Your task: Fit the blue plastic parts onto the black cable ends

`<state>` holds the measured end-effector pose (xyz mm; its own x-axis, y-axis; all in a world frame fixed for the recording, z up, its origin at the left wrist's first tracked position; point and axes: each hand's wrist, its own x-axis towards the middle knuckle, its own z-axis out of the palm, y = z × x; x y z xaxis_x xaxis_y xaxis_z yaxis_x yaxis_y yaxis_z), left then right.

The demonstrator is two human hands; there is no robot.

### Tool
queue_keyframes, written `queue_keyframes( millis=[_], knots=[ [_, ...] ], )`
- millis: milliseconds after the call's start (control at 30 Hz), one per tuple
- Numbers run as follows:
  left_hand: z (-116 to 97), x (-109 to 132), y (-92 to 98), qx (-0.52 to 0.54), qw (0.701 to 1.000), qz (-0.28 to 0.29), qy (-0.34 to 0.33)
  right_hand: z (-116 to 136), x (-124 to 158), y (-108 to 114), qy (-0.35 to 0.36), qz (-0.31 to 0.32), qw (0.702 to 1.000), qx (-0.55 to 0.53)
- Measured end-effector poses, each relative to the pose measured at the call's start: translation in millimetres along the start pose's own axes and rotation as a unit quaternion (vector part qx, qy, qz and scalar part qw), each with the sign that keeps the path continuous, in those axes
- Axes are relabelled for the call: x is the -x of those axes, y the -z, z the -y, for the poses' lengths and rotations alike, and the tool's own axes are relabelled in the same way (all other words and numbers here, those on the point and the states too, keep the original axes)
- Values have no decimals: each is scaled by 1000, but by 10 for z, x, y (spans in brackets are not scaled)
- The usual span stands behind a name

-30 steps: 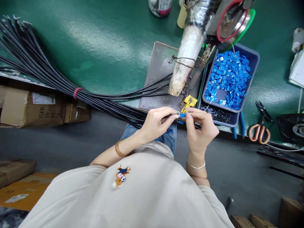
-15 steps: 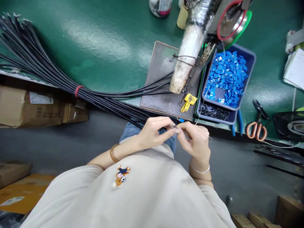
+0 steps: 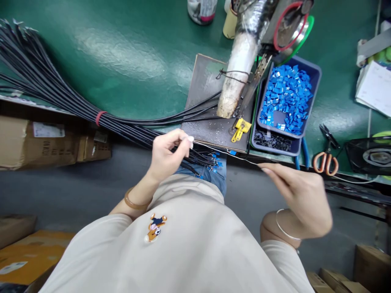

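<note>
A thin silvery wire (image 3: 244,159), which looks like solder wire, is stretched taut across the front edge of the bench. Its left end is pinched between the thumb and fingers of my left hand (image 3: 169,156). The other end is in the pinched fingertips of my right hand (image 3: 301,199), slightly blurred by motion. Below the wire, over my lap, hang black cables (image 3: 131,130) with small blue connectors (image 3: 216,160) on their ends. A single blue piece (image 3: 232,153) sits at the bench edge, just under the wire.
A dark plate (image 3: 209,75) carries a yellow clip (image 3: 242,128), beneath a foil-wrapped tube (image 3: 233,77). A bin (image 3: 318,75) of blue connectors overlaps another of black bits (image 3: 271,141). Blue-handled pliers (image 3: 304,154), orange-handled scissors (image 3: 326,162) and a black fan (image 3: 366,156) lie right.
My hands were together at the bench edge; they have drawn apart, left hand leftward and right hand rightward, pulling the wire straight. The cable ends with blue connectors are now uncovered.
</note>
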<state>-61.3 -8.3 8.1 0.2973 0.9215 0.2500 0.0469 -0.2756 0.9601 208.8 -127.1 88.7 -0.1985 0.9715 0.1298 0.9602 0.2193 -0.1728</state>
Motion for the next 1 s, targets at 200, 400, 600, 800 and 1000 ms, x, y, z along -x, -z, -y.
queue_keyframes(
  millis=[200, 400, 600, 800, 1000],
  knots=[
    [16, 60, -54, -51, 987, 143, -49, -121, 174, 232, -101, -92, 981, 136],
    [-24, 129, -411, -32, 976, 199, -87, 308, -110, -258, 62, -26, 997, -30],
    [20, 108, -434, -23, 983, 182, -33, 466, -261, -597, 6, -17, 989, -148],
    [197, -252, -143, -242, 954, -12, -178, 428, 3, -195, -3, -46, 996, 81],
    [530, -666, -97, -373, 906, 20, -198, 157, 81, -51, -83, -107, 973, 185]
  ],
)
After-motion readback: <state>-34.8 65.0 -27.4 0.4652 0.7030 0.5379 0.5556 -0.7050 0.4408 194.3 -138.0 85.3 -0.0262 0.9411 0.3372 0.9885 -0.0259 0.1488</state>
